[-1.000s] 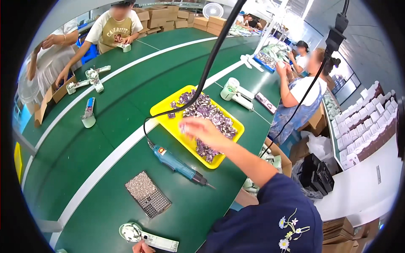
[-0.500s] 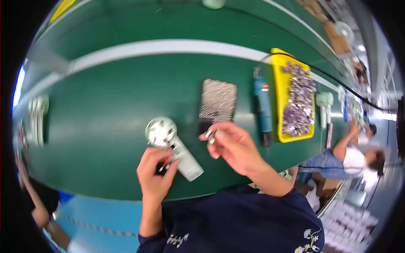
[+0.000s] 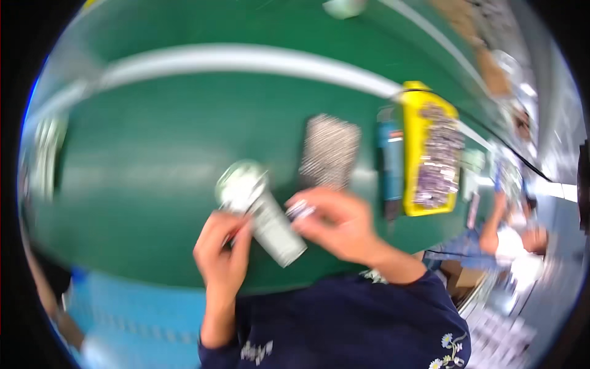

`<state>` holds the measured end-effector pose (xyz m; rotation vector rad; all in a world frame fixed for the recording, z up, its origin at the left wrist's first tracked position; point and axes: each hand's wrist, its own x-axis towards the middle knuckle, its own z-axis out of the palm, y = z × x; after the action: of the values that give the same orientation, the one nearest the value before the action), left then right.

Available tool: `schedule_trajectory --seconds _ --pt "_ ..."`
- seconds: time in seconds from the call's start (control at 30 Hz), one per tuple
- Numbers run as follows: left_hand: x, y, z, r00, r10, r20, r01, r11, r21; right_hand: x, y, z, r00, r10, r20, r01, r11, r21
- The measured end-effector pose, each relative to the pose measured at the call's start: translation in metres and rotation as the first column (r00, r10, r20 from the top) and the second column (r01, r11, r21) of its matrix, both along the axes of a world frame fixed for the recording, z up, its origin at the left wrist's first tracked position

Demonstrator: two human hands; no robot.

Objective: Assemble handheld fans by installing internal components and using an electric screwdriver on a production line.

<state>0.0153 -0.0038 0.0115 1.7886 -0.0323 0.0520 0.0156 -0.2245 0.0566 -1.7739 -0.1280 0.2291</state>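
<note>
A pale green and white housing with a round head and a straight handle (image 3: 278, 232), like a handheld fan's shell, lies slanted on the green table. At the joint of its head and handle, my left hand (image 3: 222, 243) has its thumb and fingers pinched together; a bit of red and something dark show there, too blurred to name. Just right of the handle, my right hand (image 3: 338, 224) pinches a small shiny metal part (image 3: 300, 210). Beyond that hand lies a dark block covered in rows of thin silvery pieces (image 3: 330, 147), its near end partly hidden.
Right of the block lies a blue electric screwdriver (image 3: 391, 163) with a black cord. A yellow tray (image 3: 411, 147) full of small metal parts stands beside it. More pale green housings (image 3: 46, 157) stand at the far left. Other people sit at the left and right edges.
My right hand has brought the small metal part left and nearer, close to the handle. My left hand stays at the housing. The whole view has shifted and blurred.
</note>
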Motion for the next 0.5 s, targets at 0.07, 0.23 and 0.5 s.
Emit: schedule_trajectory --seconds 0.07,0.23,0.5 --pt "-0.01 0.002 -0.002 0.996 0.059 -0.067 -0.059 0.998 0.006 0.007 0.002 -0.005 0.997 0.055 0.059 -0.051 0.996 -0.067" --pt "-0.011 0.026 -0.03 0.999 -0.034 0.015 0.035 0.999 -0.041 0.014 0.019 -0.016 0.991 0.134 -0.016 -0.13 0.981 0.143" --pt "-0.018 0.009 -0.016 0.998 0.067 0.005 -0.066 0.997 -0.037 0.009 0.012 -0.01 0.968 0.223 0.117 -0.206 0.968 -0.142"
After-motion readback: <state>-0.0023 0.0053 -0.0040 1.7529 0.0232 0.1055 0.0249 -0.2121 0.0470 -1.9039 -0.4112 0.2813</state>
